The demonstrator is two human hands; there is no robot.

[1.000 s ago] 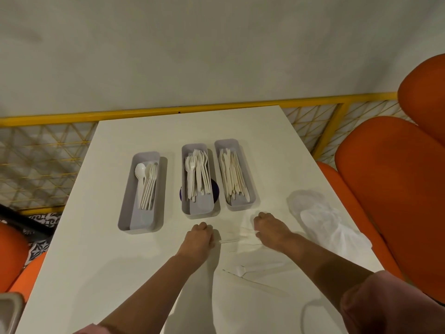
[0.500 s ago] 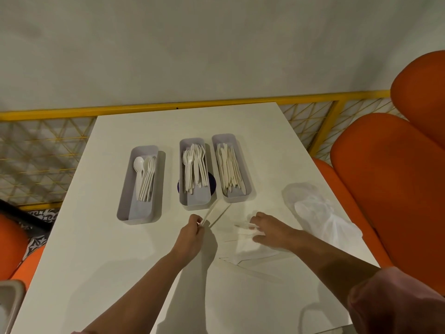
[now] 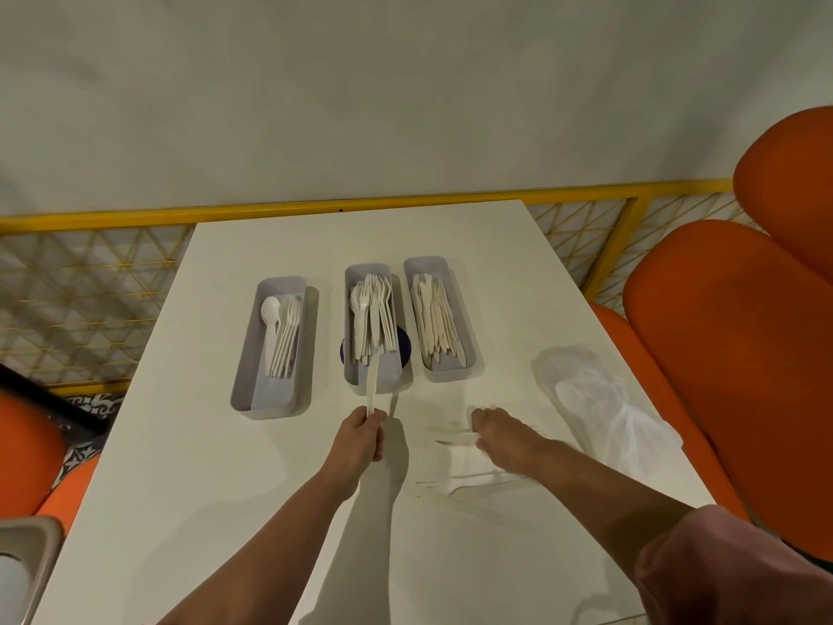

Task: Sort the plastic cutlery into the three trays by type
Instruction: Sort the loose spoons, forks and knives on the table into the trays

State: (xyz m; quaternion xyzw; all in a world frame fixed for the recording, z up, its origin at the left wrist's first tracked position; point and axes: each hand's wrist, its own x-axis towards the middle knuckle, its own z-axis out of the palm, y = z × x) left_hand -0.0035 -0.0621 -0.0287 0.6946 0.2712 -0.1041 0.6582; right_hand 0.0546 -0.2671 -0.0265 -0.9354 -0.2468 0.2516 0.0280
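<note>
White worktop (image 3: 225,466) fills our head view, with a yellow rail behind it and orange seats to either side. We take the fork tray (image 3: 372,381) as our landmark: the spoon tray (image 3: 252,381) stands left of it, apart, and the knife tray (image 3: 446,374) just right of it, all three lying lengthwise away from us. Our left hand (image 3: 358,437) sits just short of the fork tray's near end, pinching the handle of one white piece (image 3: 373,381). Its long axis runs away from us, in line with the tray, its far end over the tray's near part; we cannot tell its head. We judge the move a short push forward and a release. Our right hand (image 3: 500,437), right of and nearer than the tray, is curled loosely over loose cutlery (image 3: 455,439) on the worktop; whether it grips any, we cannot tell. More pieces (image 3: 473,507) lie nearer us.
</note>
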